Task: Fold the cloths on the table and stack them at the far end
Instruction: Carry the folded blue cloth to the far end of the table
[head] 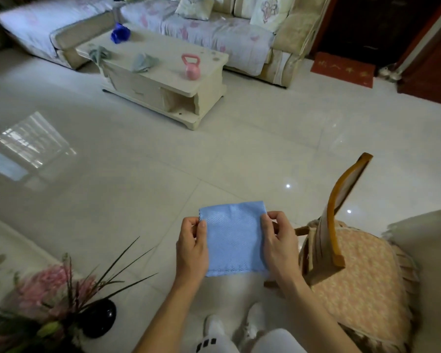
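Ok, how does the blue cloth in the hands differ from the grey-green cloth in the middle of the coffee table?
The blue cloth is flat and folded into a neat rectangle; the grey-green cloth is a crumpled heap. The blue one is held in the air, pinched by the left hand and right hand; the grey-green one lies untouched on the coffee table. Both are small cloths.

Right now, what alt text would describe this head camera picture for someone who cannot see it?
A person's left hand and right hand pinch a folded blue cloth by its sides, held above a tiled floor. Across the room, a cream coffee table holds two crumpled cloths and a pink kettlebell.
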`<control>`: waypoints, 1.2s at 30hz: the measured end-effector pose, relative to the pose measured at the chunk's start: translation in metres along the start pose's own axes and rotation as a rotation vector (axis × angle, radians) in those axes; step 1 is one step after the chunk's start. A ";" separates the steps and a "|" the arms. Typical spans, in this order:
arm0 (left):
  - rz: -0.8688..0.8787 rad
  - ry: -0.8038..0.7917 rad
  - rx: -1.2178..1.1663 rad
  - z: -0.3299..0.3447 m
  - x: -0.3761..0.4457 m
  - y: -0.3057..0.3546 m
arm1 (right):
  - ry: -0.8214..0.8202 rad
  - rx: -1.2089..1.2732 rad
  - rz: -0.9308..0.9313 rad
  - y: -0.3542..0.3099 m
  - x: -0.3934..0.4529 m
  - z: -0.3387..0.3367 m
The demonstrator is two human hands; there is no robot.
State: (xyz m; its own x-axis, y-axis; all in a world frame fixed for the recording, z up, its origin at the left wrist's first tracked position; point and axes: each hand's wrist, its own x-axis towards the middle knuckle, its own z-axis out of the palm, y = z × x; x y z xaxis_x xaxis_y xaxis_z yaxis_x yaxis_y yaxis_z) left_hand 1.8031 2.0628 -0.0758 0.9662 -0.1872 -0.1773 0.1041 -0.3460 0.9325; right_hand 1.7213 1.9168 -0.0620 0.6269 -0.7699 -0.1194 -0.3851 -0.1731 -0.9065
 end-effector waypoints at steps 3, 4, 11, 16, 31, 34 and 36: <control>-0.002 0.030 -0.028 -0.007 0.014 0.000 | -0.023 0.010 0.000 -0.004 0.013 0.017; 0.000 0.037 -0.033 -0.009 0.020 0.000 | -0.029 0.015 0.002 -0.005 0.018 0.022; -0.007 0.056 -0.014 -0.006 0.075 0.008 | -0.080 0.065 0.003 -0.016 0.067 0.053; 0.016 0.075 0.007 0.019 0.130 0.033 | -0.049 0.097 0.002 -0.030 0.133 0.063; 0.070 -0.086 0.035 0.146 0.250 0.113 | 0.106 0.138 0.077 -0.043 0.291 0.008; 0.097 -0.127 0.047 0.168 0.264 0.123 | 0.142 0.139 0.108 -0.038 0.310 -0.003; 0.111 -0.161 0.052 0.183 0.274 0.128 | 0.174 0.142 0.128 -0.032 0.320 -0.008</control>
State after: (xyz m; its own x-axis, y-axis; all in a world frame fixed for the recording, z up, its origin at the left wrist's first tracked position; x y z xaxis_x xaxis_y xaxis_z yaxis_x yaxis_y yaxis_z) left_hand 2.0381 1.7988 -0.0624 0.9205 -0.3698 -0.1265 -0.0171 -0.3615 0.9322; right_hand 1.9289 1.6705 -0.0679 0.4486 -0.8762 -0.1760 -0.3472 0.0106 -0.9377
